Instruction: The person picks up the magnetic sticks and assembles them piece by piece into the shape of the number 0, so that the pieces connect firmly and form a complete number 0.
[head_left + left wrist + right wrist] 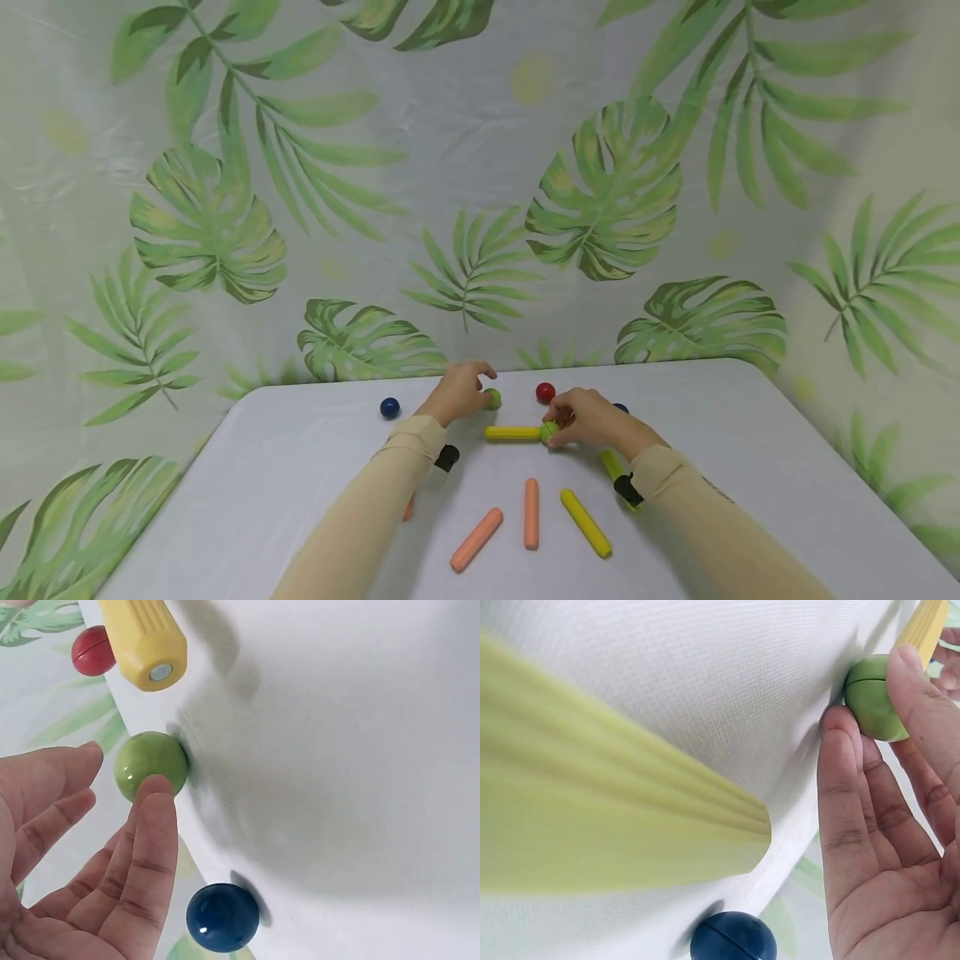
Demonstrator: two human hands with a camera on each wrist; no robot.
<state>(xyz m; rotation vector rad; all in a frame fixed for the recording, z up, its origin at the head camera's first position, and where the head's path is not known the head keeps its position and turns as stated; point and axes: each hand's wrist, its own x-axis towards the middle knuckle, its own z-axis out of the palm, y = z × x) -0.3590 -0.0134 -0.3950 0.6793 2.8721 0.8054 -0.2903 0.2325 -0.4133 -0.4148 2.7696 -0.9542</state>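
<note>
Note left hand point(459, 392) loosely spread, fingertip at or near left green ball point(152, 759), no grip. Find yellow rod point(512, 433) just nearer, lying rightward, end seemingly meeting right green ball point(548, 431). See right hand point(590, 418) pinching that ball. Judge balls light, hard, slippery, prone to roll; grasp across widest part. Judge rod stiff; hold mid-length.

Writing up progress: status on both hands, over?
Right hand pinches green ball at end of yellow stick. Left hand by second green ball, contact unclear. Red ball nearby, seemingly not in the way.
</note>
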